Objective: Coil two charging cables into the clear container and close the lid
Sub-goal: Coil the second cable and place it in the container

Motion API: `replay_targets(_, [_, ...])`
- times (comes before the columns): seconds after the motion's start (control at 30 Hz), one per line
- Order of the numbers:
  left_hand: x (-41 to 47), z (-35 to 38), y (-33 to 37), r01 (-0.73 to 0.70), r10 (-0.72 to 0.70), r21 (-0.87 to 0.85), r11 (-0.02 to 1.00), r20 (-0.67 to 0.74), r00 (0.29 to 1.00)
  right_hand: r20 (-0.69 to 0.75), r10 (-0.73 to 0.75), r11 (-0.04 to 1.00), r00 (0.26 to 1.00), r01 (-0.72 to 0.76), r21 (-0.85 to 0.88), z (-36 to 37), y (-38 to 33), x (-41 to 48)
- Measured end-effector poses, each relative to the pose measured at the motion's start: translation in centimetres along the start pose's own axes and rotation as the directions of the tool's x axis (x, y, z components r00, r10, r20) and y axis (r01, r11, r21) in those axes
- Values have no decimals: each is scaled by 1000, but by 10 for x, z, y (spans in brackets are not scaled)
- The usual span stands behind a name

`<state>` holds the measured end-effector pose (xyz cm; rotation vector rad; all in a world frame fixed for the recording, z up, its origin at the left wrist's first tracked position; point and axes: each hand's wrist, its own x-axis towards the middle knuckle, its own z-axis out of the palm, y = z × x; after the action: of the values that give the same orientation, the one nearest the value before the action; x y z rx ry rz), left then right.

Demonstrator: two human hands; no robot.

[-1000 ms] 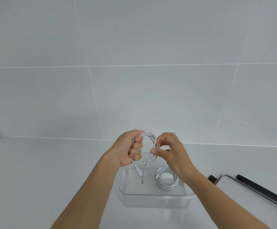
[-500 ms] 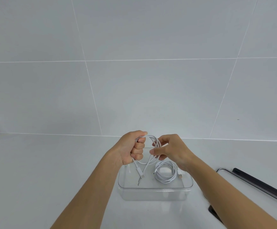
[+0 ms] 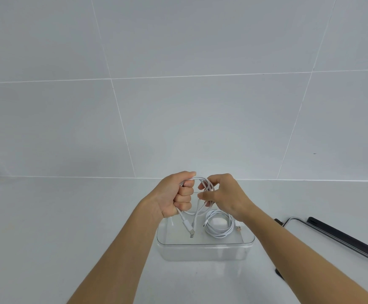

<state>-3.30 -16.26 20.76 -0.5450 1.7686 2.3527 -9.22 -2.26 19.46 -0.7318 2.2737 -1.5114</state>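
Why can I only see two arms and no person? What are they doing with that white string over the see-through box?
The camera sits on the person's head and looks down, so you see only their own arms, like when you look at your own hands. The white string is a charging cable. The left hand grips its loops in a fist, and the right hand pinches the loops to wind them. One plug end dangles over the clear container, which stands open on a white counter. Inside it lies a second cable, already wound into a neat ring. To the right lies what looks like the lid, clear with dark edges. Behind everything is a tiled wall.
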Motion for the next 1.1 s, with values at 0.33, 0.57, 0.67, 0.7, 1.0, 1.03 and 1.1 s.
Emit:
replay_targets(0.33, [-2,5,0,-13,16,-60,998,46,999,-33,-53,995,998,50,-85,2,-3,-2])
replay_targets(0.57, [-1,-4,1,49,-20,-243,969,122,992,322,-10,848,947,-162,505,-7,1,-5])
replay_targets(0.67, [-1,-8,4,73,-4,-345,936,197,980,438,-125,607,890,-281,743,-8,11,-4])
replay_targets(0.7, [-1,-10,4,75,8,-369,927,219,976,458,-140,532,878,-323,782,-8,14,-4])
replay_targets(1.0, [0,-16,5,147,129,-491,858,484,866,377,-220,523,900,-218,824,11,16,-12])
replay_targets(1.03, [1,-16,4,153,127,-500,852,483,867,371,-210,537,905,-210,817,10,15,-11])
replay_targets(1.1, [2,-18,3,166,133,-526,834,484,865,343,-194,547,919,-188,815,10,12,-11])
